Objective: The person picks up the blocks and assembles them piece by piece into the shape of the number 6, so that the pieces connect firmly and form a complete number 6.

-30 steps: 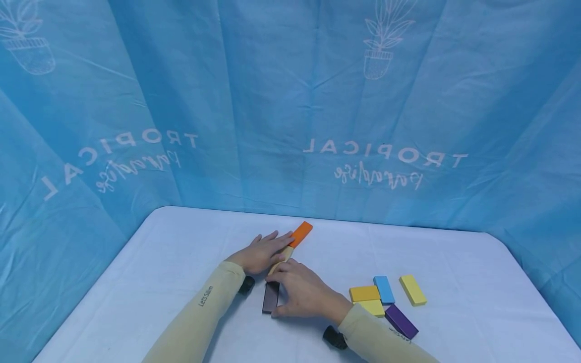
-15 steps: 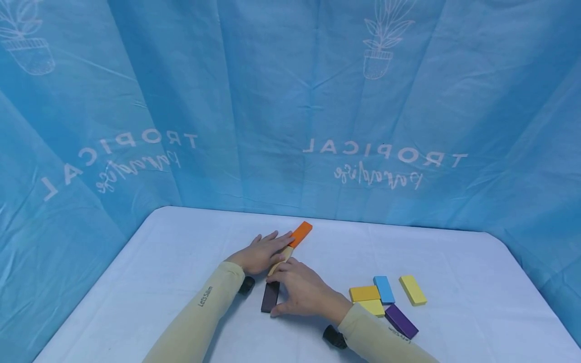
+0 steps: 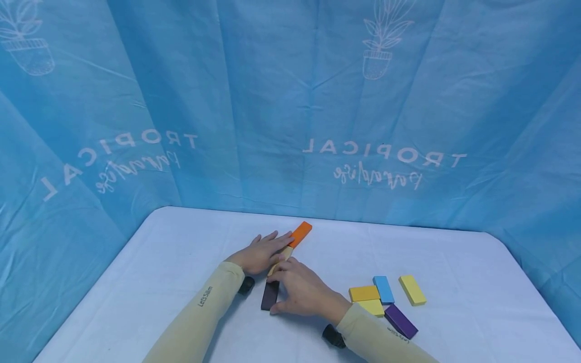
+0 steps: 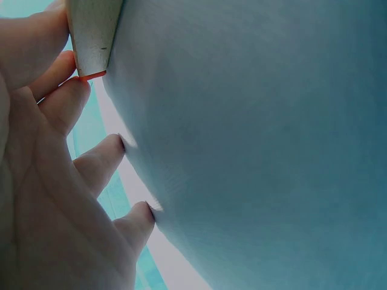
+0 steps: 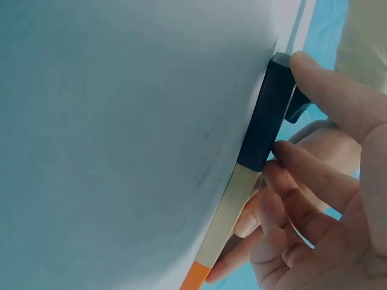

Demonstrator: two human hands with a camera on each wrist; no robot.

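Note:
A black block (image 3: pixel 270 297) lies flat on the white table, pinched by my right hand (image 3: pixel 306 291), with the thumb at its near end and fingertips at its far end. Beyond it in one line come a plain wood block (image 3: pixel 287 252) and an orange block (image 3: pixel 301 233). In the right wrist view the black block (image 5: pixel 266 115) meets the end of the wood block (image 5: pixel 227 214). Spread out along the left side of the line, my left hand (image 3: pixel 259 255) touches the wood and orange blocks with extended fingers. Part of the wood block is hidden by the hands.
To the right lie an orange-yellow block (image 3: pixel 364 293), a yellow block (image 3: pixel 371 307), a blue block (image 3: pixel 384 290) and a purple block (image 3: pixel 401 321), close together. Another yellow block (image 3: pixel 412 290) lies apart from them. A blue printed curtain (image 3: pixel 272 101) hangs behind the table.
The black block has shifted slightly away from me, toward the wood block, and turned a little, the right thumb moving with it. My left hand stays in place.

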